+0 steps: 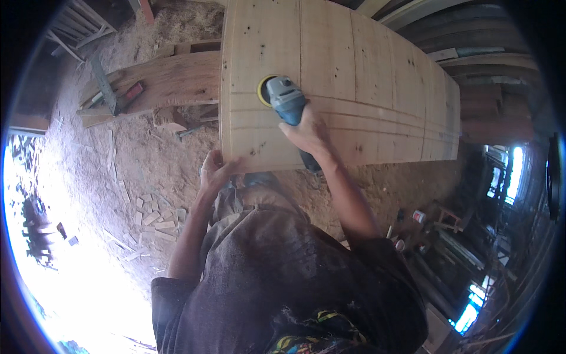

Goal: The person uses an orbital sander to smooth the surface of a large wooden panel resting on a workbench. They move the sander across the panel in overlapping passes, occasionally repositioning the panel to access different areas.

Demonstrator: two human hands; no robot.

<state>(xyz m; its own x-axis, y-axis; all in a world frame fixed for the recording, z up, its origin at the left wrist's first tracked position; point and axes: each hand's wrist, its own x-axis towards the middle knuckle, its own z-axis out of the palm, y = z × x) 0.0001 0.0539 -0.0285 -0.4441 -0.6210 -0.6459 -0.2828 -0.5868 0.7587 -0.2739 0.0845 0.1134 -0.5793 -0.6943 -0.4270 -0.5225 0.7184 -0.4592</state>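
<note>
A large pale wooden panel (383,76) with grooves and dark knots lies in front of me. My right hand (309,131) is wrapped round the body of a blue-and-grey angle grinder (287,100). The grinder's round disc, with a yellow rim (261,92), rests over the panel's left part, and its underside is hidden. At the panel's near left corner, my left hand (217,171) grips the edge. Its thumb side lies at the top of the board; some fingertips are hard to make out.
Left of the panel lies a rough brown plank (165,82) with a try square (105,88) on it. Small wood offcuts (156,218) are scattered over the dusty ground. Long boards (483,59) are stacked at the far right, and lumber and clutter (454,248) stand at the near right.
</note>
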